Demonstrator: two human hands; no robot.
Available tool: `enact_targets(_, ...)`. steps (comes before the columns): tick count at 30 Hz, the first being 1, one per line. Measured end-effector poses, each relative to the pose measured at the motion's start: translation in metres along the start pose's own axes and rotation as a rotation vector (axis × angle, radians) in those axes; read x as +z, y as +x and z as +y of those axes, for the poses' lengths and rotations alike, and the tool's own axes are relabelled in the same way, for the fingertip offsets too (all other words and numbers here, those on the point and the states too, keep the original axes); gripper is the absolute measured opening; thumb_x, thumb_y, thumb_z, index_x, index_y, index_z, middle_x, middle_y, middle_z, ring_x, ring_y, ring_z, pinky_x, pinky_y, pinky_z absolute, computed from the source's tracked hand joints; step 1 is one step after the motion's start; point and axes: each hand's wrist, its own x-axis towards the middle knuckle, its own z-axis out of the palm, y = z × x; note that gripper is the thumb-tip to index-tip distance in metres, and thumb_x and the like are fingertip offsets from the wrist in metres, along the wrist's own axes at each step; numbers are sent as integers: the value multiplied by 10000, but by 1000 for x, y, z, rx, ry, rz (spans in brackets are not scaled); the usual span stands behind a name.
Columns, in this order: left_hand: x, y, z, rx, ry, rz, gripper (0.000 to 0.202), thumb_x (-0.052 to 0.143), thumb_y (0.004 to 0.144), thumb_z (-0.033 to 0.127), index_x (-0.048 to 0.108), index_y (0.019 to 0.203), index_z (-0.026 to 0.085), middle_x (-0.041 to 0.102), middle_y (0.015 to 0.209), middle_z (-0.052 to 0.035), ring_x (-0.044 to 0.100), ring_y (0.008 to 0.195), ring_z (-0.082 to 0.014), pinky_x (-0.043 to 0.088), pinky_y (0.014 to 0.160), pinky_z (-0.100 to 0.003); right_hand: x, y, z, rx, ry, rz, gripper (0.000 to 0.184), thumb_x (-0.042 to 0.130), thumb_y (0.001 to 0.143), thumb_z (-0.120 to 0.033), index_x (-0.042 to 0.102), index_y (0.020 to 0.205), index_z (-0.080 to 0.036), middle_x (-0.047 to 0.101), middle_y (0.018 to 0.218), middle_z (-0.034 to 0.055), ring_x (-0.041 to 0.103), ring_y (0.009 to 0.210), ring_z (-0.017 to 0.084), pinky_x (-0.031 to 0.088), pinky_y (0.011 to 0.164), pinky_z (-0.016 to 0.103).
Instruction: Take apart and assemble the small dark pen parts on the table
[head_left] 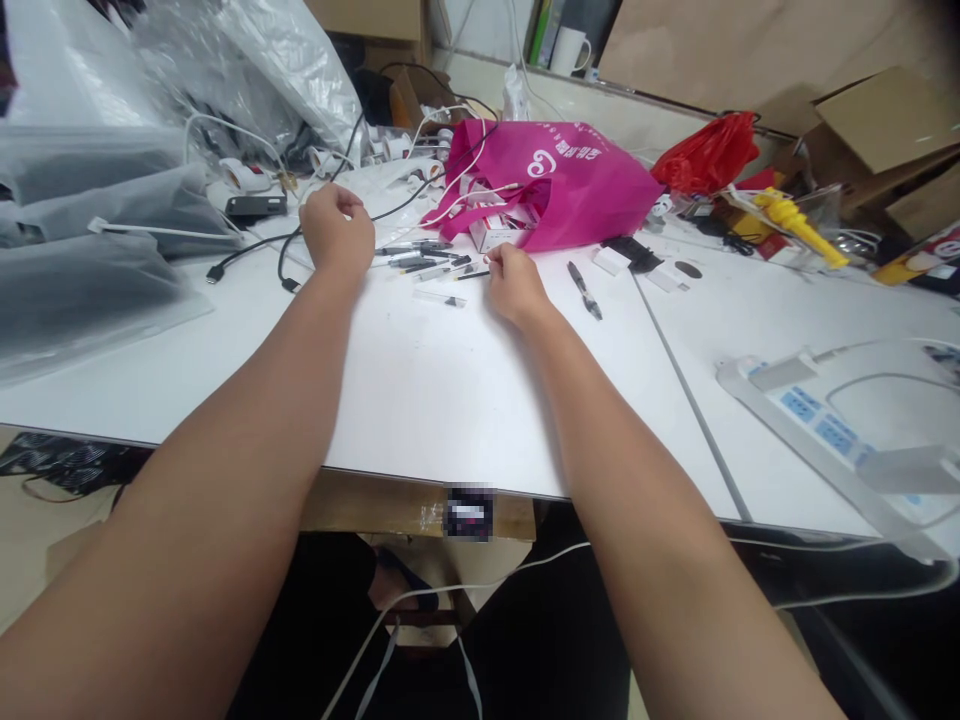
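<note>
My left hand (337, 228) is over the table with its fingers curled together, just left of a loose pile of pens (424, 258). Whatever it may hold is hidden. My right hand (517, 285) is closed in a pinch at the pile's right end. From its fingertips a thin dark pen (472, 275) points left. A clear pen part (441, 298) lies in front of the pile. Farther right rests a black pen (585, 290), apart from my right hand. Behind both hands lies a magenta bag (577, 185), its mouth facing me, with a small white box (495, 232) at the opening.
Black cables (251, 255) run beside my left hand. Grey plastic pouches (97, 260) are stacked at the left. A power strip (825, 425) lies at the right, a red plastic bag (705, 155) and a yellow object (799, 225) behind it. The white table (442, 400) has a seam at right.
</note>
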Motion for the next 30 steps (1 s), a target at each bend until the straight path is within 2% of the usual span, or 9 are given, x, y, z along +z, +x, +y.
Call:
enact_targets(3,10,-3,-1,75,-28,-21,377,614,1002,575,621,824,243,757,927,-57,631,1292,-206,384,980,-406,1,2,5,7,57,4,199,482,1015,-136,672,1047,-187,759,1152,141,692,1181,298,516,1153,484)
enact_targets(5,14,-7,-1,151,-23,-62,326,685,949,568,689,893,247,766,1059,-53,618,1262,-223,423,1037,-397,1,3,8,13,91,6,175,490,1015,-147,656,1023,-203,756,1105,123,695,1167,292,515,1156,492)
enact_targets(7,15,-12,1,193,14,-163,321,737,912,578,715,936,258,750,1066,-59,565,1330,-252,408,1121,-414,1,3,9,22,109,9,157,494,1015,-153,639,1007,-214,752,1077,117,695,1156,293,513,1156,505)
enact_targets(10,14,-18,3,187,84,-311,348,769,892,607,705,932,267,730,1062,-77,468,1442,-298,342,1206,-474,2,2,9,52,127,13,127,506,1014,-155,608,988,-226,748,1069,120,700,1115,295,519,1139,519)
enact_targets(15,14,-21,4,195,110,-376,374,704,944,624,674,970,252,703,1280,-86,417,1457,-278,296,1219,-491,6,3,11,81,219,17,91,557,1012,-166,573,978,-248,734,998,77,712,1012,263,534,1134,507)
enact_targets(20,17,-20,2,217,123,-419,352,669,967,590,671,1021,242,663,1379,-100,394,1470,-285,282,1220,-515,9,6,18,72,261,5,55,597,1014,-190,608,1016,-244,731,1003,74,724,1077,264,525,1173,515)
enact_targets(23,16,-21,4,218,138,-441,364,667,971,573,688,1051,218,647,1404,-124,389,1483,-320,268,1221,-549,9,6,15,98,306,6,52,614,1009,-185,632,1028,-230,729,1006,74,743,1114,257,543,1170,504)
enact_targets(25,16,-21,6,208,143,-445,367,662,977,555,708,1059,200,660,1354,-138,392,1487,-341,258,1226,-564,8,6,9,168,397,8,75,601,1012,-167,635,1045,-224,734,1029,67,769,1058,229,591,1119,478)
enact_targets(30,17,-20,9,199,180,-437,253,689,984,422,743,1094,201,718,1267,-115,447,1457,-318,294,1256,-535,-1,2,-10,416,855,12,109,562,1048,-137,621,1016,-222,755,1069,41,811,942,157,694,940,346)
